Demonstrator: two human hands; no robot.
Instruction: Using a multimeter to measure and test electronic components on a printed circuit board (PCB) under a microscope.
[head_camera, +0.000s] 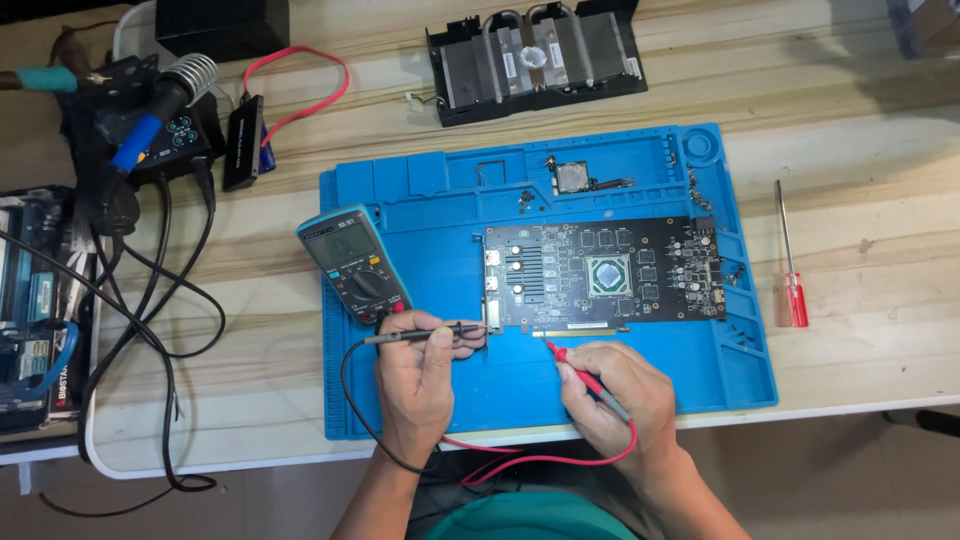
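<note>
- Both hands are at work at the near edge of a blue work mat (420, 400) on the wooden counter (870, 270), seen from the head camera.
- Left hand (418, 375): fingers closed around a black probe (425, 335), held nearly level, its tip pointing right toward the metal bracket end of the circuit board (605, 272). Whether the tip touches the bracket cannot be told.
- Right hand (620, 390): fingers closed around a red probe (580, 370), slanted up and left, its tip just below the board's lower edge connector; contact cannot be confirmed.
- Hands are apart, one on each probe.
- Circuit board: dark, lying flat on the mat's upper right part, a square silver chip at its middle.
- Multimeter (355, 265): blue-edged, tilted, lying over the mat's left border, just above the left hand. Black lead (350, 390) and red lead (540, 460) loop down past the counter's front edge.
- Small chip part (572, 177) lies in the mat's upper tray section.
- Heatsink assembly (535, 55): on the counter beyond the mat, well apart from the hands.
- Red-handled screwdriver (790, 265): on the counter to the right of the mat.
- Soldering station (150, 120): far left, with black cables trailing over the counter.
</note>
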